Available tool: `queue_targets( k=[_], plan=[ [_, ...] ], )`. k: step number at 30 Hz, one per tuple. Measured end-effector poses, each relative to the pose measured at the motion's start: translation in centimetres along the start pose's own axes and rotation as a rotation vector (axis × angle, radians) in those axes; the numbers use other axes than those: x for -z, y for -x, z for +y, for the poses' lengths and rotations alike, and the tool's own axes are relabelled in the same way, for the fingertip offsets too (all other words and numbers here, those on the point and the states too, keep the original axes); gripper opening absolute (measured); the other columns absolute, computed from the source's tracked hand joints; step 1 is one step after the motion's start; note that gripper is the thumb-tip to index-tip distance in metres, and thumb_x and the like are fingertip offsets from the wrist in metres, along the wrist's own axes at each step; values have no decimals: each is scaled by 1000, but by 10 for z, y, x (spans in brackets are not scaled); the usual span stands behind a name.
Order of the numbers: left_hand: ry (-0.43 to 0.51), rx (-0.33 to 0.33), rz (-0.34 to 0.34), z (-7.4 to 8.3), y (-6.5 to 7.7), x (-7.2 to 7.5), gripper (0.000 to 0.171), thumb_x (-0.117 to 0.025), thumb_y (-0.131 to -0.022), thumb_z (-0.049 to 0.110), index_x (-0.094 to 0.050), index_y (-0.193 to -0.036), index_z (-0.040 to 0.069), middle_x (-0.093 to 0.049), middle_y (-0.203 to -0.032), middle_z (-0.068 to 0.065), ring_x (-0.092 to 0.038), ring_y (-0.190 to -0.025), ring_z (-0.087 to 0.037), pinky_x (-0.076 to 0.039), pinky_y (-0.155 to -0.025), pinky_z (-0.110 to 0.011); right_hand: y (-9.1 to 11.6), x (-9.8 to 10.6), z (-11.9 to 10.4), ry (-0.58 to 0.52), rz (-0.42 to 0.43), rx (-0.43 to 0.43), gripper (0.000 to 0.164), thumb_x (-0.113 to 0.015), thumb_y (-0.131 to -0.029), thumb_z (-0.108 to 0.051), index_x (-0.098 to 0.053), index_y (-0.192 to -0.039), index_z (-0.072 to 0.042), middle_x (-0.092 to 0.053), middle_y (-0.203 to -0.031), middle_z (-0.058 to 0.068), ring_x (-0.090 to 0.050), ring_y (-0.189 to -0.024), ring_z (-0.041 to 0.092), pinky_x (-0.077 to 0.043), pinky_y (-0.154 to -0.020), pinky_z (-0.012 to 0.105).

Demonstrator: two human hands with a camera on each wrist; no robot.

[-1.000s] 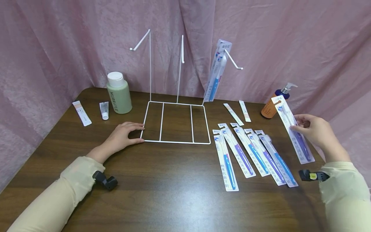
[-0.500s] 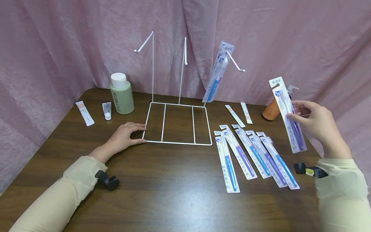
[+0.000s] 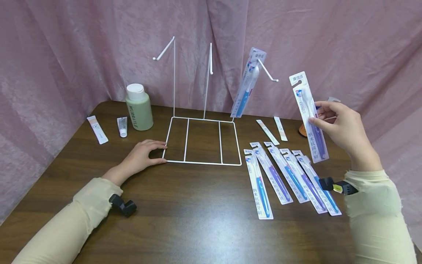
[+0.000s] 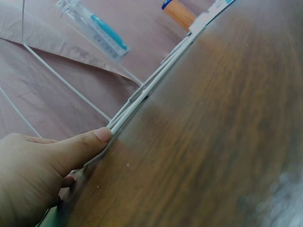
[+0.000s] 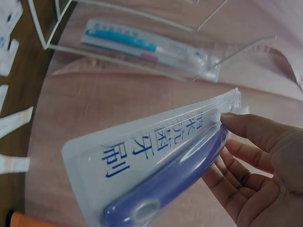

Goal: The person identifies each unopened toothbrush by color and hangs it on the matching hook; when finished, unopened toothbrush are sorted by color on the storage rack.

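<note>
My right hand (image 3: 343, 128) pinches a packaged toothbrush (image 3: 306, 110) with a purple handle between thumb and fingers. The pack is raised above the table, its hook slot at the top; in the right wrist view the purple handle (image 5: 165, 179) points toward the camera. My left hand (image 3: 138, 157) rests at the near left corner of a white wire display rack (image 3: 202, 163), fingertips on its side wire and thumb (image 4: 85, 146) straight against the frame. Packaged toothbrushes (image 3: 245, 88) hang on the rack's right hook (image 3: 267, 70); its left hook (image 3: 163, 48) and middle hook (image 3: 211, 60) are bare.
Several packaged toothbrushes (image 3: 258, 187) lie fanned on the brown table (image 3: 184, 212) at right. Behind them are two slim sachets (image 3: 280, 128). An orange pump bottle (image 3: 302, 130) is mostly hidden behind my right hand. A green bottle (image 3: 140, 113), small tube (image 3: 122, 127) and sachet (image 3: 97, 129) stand or lie left.
My right hand has lifted the purple toothbrush pack and carried it leftward, turning it more upright. The left hand keeps its place at the rack's corner.
</note>
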State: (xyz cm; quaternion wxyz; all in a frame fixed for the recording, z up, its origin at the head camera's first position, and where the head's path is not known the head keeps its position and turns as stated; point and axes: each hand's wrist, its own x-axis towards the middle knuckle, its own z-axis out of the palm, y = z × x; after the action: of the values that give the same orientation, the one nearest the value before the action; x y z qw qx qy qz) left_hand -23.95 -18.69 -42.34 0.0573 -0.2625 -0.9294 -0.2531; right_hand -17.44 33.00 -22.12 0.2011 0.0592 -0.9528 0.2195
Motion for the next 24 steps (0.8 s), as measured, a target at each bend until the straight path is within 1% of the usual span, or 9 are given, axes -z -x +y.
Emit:
queue_targets(
  k=[1,2,6,8,11,13,15,21,24],
  plan=[
    [-1,-2,2,0,0,0,52,-79,-78,34,-66,-121,7,-61,-133,-13,-50,-126,-35,-32,-107,-59,-1,-2,-3,-15,11,13,45,-73,-85,-13,-59,-125,3,-61,-97,16,-43,-66,-22,-36,-61,-5],
    [-1,-3,3,0,0,0,52,-79,-78,34,-66,-121,7,-61,-133,-13,-50,-126,-35,-32,-107,-59,-2,-4,-7,-25,22,25,45,-73,-84,-12,-60,-125,2,-60,-99,17,-43,-67,-22,-36,-62,-5],
    [-4,-7,4,1,0,0,52,-79,-78,33,-66,-120,7,-61,-133,-13,-50,-126,-35,-32,-107,-58,-5,-10,-20,-65,62,54,44,-75,-83,-10,-61,-124,0,-60,-99,14,-46,-73,-18,-37,-65,-5],
    [-2,-7,4,2,0,0,52,-79,-78,34,-66,-121,7,-61,-133,-13,-50,-126,-35,-32,-107,-58,-6,-13,-26,-80,78,59,44,-75,-83,-11,-62,-124,-2,-61,-98,11,-47,-75,-17,-38,-67,-5],
    [-5,-6,5,2,0,0,52,-79,-78,34,-66,-121,7,-61,-133,-12,-49,-126,-35,-32,-107,-58,-5,-16,-34,-112,102,65,44,-75,-83,-12,-63,-125,-5,-61,-95,1,-49,-77,-14,-40,-68,-3],
    [-7,-7,8,2,-1,-1,52,-79,-77,34,-66,-120,7,-61,-133,-12,-50,-126,-34,-33,-107,-58,-3,-19,-38,-134,116,68,45,-76,-83,-12,-63,-125,-6,-59,-93,-6,-50,-77,-14,-41,-69,-2],
    [-10,-8,11,2,-1,-1,52,-79,-77,34,-66,-120,7,-61,-133,-12,-50,-126,-34,-33,-107,-58,-1,-20,-42,-158,125,72,45,-76,-82,-12,-63,-124,-6,-57,-92,-9,-51,-77,-13,-42,-69,-2],
    [-10,-12,14,1,0,-2,53,-79,-77,35,-66,-120,7,-61,-132,-12,-50,-126,-34,-33,-107,-58,4,-25,-48,-185,128,85,45,-75,-82,-9,-63,-125,-6,-59,-95,3,-52,-77,-13,-43,-71,-1],
    [-8,-5,14,1,0,-1,53,-79,-77,35,-66,-120,8,-61,-132,-12,-51,-125,-34,-33,-106,-58,6,-28,-50,-196,131,97,44,-76,-82,-9,-63,-124,-6,-59,-96,2,-52,-78,-12,-43,-72,0]
  ],
)
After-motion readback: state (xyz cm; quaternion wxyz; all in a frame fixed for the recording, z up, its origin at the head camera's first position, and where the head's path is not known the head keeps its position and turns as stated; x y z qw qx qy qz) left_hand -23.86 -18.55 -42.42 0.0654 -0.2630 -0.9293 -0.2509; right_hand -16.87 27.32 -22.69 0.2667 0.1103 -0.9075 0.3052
